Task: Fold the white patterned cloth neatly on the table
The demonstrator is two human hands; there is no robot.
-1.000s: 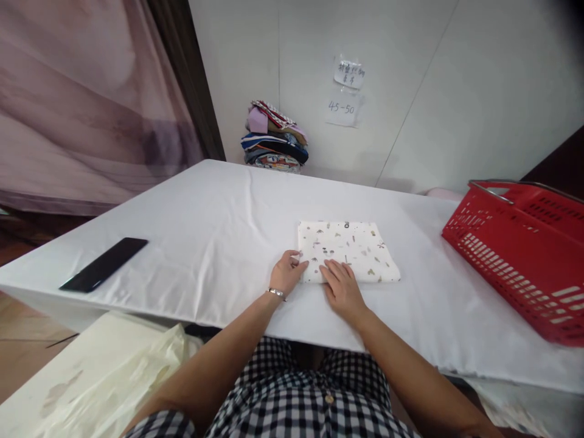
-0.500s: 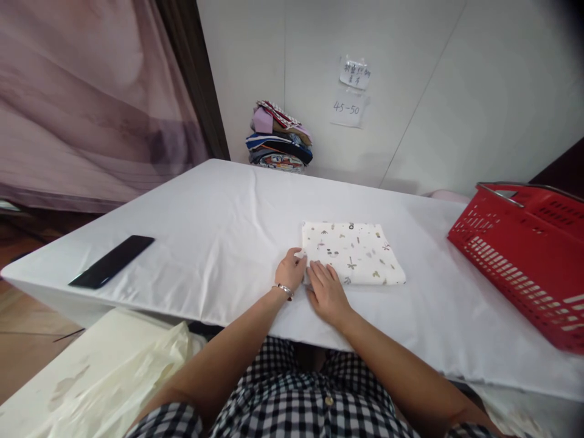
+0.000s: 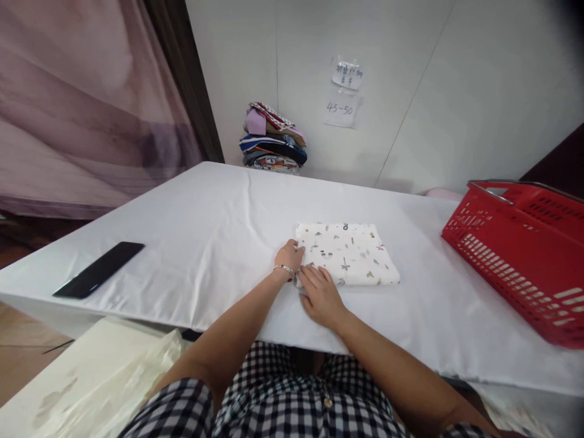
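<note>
A folded white cloth (image 3: 349, 252) printed with small plant-like motifs lies flat on the white-covered table. At its left edge, my left hand (image 3: 289, 257), with a bracelet at the wrist, has its fingers bent and closed on the fabric's edge; the fingertips are partly hidden. My right hand (image 3: 322, 297) rests palm down over the cloth's near left corner, fingers stretched out and touching it. The two hands are close together.
A red plastic basket (image 3: 515, 261) stands on the right side of the table (image 3: 219, 243). On the left lies a flat black object (image 3: 99, 269), like a phone. Beyond the far edge is a stack of folded fabrics (image 3: 274, 140) against the wall, below paper signs (image 3: 341, 109).
My left hand has slid a little farther up the cloth's left edge, away from me. My right hand stays near the corner. The whole view has shifted slightly.
</note>
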